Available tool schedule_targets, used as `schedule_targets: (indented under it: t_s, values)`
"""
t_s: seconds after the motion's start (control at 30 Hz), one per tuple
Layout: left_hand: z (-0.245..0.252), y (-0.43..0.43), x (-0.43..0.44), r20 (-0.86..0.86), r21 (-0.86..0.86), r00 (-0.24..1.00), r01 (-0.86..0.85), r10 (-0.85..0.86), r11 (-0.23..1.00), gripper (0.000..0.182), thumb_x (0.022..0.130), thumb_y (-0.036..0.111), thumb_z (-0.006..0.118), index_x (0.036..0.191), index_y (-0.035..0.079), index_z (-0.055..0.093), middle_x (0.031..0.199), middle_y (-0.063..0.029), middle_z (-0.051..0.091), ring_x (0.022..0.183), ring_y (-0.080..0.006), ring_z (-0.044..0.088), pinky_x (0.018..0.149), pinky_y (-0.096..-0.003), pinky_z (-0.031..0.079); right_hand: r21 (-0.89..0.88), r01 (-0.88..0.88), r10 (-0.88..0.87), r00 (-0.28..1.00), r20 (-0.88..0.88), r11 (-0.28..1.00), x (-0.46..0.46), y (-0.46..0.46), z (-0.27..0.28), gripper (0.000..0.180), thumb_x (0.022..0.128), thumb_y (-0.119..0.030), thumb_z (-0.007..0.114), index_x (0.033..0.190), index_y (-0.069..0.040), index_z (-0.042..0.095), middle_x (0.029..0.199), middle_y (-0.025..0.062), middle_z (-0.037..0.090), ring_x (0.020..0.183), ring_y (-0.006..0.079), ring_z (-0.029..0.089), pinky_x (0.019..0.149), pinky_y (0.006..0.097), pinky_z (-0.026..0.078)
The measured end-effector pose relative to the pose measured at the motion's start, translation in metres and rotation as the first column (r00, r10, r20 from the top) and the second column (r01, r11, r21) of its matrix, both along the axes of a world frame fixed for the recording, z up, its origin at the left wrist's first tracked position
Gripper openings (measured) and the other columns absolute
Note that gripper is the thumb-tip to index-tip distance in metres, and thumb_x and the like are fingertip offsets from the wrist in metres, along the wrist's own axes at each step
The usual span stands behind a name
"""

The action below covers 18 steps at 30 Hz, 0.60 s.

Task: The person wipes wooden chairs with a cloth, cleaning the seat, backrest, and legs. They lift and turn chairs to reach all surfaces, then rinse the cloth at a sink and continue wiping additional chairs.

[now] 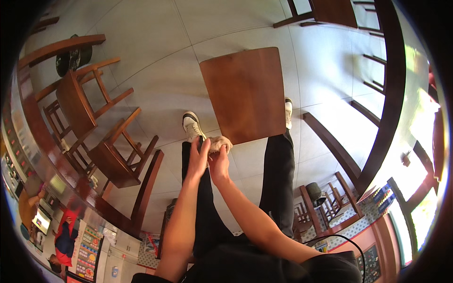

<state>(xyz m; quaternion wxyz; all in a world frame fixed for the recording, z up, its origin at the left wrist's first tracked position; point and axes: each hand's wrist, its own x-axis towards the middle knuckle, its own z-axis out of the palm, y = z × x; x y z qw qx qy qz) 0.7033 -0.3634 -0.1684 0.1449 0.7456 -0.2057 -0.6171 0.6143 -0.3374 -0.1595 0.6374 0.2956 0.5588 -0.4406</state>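
Observation:
A crumpled beige cloth (pixel 216 144) is bunched between my two hands, over my left lower leg. My right hand (pixel 220 164) grips it, with fingers bent against its near side. My left hand (pixel 199 157) is upright at the cloth's left edge, its fingers partly turned away, so how firmly it holds is hidden. Just beyond the cloth is the flat brown wooden top of a stool (pixel 246 93), set between my two shoes. The cloth overlaps the stool's near left corner in the picture; whether they touch I cannot tell.
Wooden stools (pixel 115 164) stand at the left, beside a long table (pixel 56 155). Another table (pixel 385 106) curves along the right. A dark bin (pixel 314 191) sits at the lower right. Two people, one in red (pixel 67 233), are at the lower left. Pale floor tiles (pixel 152 85) surround my feet.

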Motion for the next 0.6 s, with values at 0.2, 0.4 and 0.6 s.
schedule_targets:
  t_s: [0.2,0.4,0.6]
  values:
    - [0.025,-0.022,-0.048,-0.216,0.064,0.915,-0.335,0.341,0.94,0.051,0.113,0.033,0.062,0.156,0.007,0.052,0.149,-0.012,0.06,0.138,-0.0239,0.056,0.113,-0.0373,0.048,0.049,-0.669,0.666,0.726,-0.172,0.742,-0.066,-0.04,0.035,0.071,0.118,-0.054,0.036,0.155,0.005,0.052,0.158,0.0179,0.058,0.144,0.0273,0.055,0.12,0.0459,0.042]
    - [-0.023,-0.121,-0.098,-0.103,-0.36,0.847,-0.521,0.522,0.774,0.032,0.114,0.012,0.05,0.143,0.004,0.059,0.139,-0.0127,0.066,0.131,-0.0265,0.06,0.113,-0.0386,0.046,0.442,-0.845,0.49,-0.261,-0.832,0.3,-0.181,-0.104,0.074,0.028,0.107,-0.021,0.07,0.126,-0.001,0.072,0.13,0.0177,0.073,0.127,0.0335,0.065,0.109,0.0442,0.05]
    - [-0.038,-0.197,-0.101,-0.134,-0.568,0.852,-0.484,0.505,0.665,0.029,0.116,0.013,0.047,0.14,0.005,0.061,0.137,-0.0098,0.067,0.125,-0.0224,0.061,0.113,-0.0359,0.045,0.59,-0.563,0.567,-0.241,-0.787,0.579,-0.229,-0.192,-0.043,0.068,0.113,-0.058,0.048,0.148,0.0,0.055,0.149,0.027,0.059,0.134,0.0432,0.058,0.109,0.0548,0.046]
